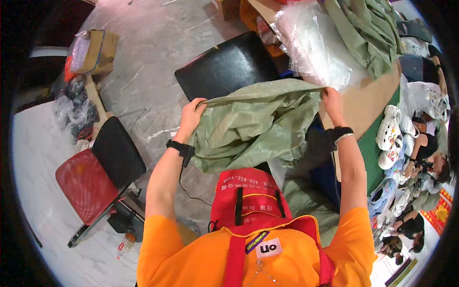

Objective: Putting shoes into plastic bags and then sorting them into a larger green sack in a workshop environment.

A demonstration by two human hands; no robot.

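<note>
A large green woven sack [253,126] hangs stretched between my two hands, its upper edge pulled taut and its body creased and sagging below. My left hand [193,115] is closed on the sack's left corner. At the other corner, my right hand [332,103] grips the edge with fingers wrapped over it. The lower folds hang just above the red apron [248,196] on my body. Both wrists wear black bands. Whether the sack holds anything inside cannot be seen.
Beyond the sack stands a black padded seat [227,64]. A table [368,103] on the right bears clear plastic bags [311,43], another green sack [370,33] and several clog shoes [389,129]. Leftward are a red-and-black chair [91,184] and a cardboard box [101,52]. People sit far right.
</note>
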